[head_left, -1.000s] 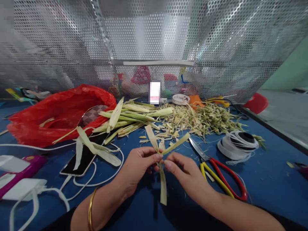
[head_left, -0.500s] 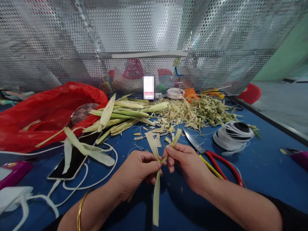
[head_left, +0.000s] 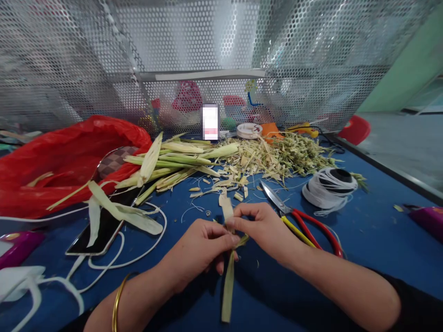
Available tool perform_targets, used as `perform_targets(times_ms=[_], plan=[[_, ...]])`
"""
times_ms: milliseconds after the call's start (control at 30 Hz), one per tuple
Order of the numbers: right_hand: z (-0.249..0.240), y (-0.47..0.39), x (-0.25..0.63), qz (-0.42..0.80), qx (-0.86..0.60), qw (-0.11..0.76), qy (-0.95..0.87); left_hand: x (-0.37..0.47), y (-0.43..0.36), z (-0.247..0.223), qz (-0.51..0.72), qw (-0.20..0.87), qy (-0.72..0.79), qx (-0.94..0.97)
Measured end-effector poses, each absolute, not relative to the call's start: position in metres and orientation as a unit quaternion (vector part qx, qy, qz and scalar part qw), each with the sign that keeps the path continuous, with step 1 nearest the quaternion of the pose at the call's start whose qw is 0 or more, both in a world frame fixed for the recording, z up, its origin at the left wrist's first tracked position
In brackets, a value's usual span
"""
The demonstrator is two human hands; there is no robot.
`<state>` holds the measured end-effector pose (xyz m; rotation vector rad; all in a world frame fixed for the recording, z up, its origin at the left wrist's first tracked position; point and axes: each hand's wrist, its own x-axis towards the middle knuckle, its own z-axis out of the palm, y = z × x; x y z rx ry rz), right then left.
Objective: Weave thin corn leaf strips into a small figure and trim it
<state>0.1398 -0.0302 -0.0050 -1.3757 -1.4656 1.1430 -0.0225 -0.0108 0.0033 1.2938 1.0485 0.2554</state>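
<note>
Pale husk strips [head_left: 227, 290] cross between my two hands above the blue table. My left hand [head_left: 204, 244] pinches them at the crossing, thumb on top; one strip hangs down below it toward me. My right hand [head_left: 258, 226] has thumb and index finger closed on the strip that points up and away. A short greenish end sticks out to the right under my right fingers. The crossing itself is partly hidden by my fingertips. Red-handled scissors [head_left: 306, 226] lie open just right of my right hand, beside a yellow tool [head_left: 298, 233].
Long husks [head_left: 183, 159] and trimmed scraps [head_left: 256, 157] are piled at the back. On the left are a red plastic bag [head_left: 69, 138], a phone [head_left: 104, 230] with husks over it, and white cables. A white string spool [head_left: 328, 189] sits at right. Perforated metal stands behind.
My right hand has shifted from the strip end at the right to the strip pointing away. The end it held now pokes out to the right, lower down. The whole view has shifted slightly.
</note>
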Motion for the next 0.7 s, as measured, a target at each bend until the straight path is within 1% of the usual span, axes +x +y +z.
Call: perform_targets(times_ms=[67,133,267,533,700], plan=[[-0.0052,-0.0331,0.136,0.445,-0.545,0.439,-0.559,-0.0213,-0.0114,0.0039,0.111,0.664,0.463,0.576],[-0.006,-0.035,0.1352,0.403,-0.549,0.466,-0.565,-0.0205,-0.0117,0.0045,0.108,0.663,0.459,0.581],[-0.0096,-0.0373,0.1353,0.364,-0.55,0.492,-0.568,-0.0209,-0.0122,0.0044,0.091,0.659,0.453,0.593],[-0.012,-0.0395,0.1307,0.357,-0.545,0.51,-0.562,-0.021,-0.0144,0.0052,0.081,0.658,0.444,0.603],[-0.0089,-0.0345,0.1358,0.404,-0.542,0.484,-0.555,-0.0209,-0.013,0.0064,0.112,0.681,0.434,0.58]])
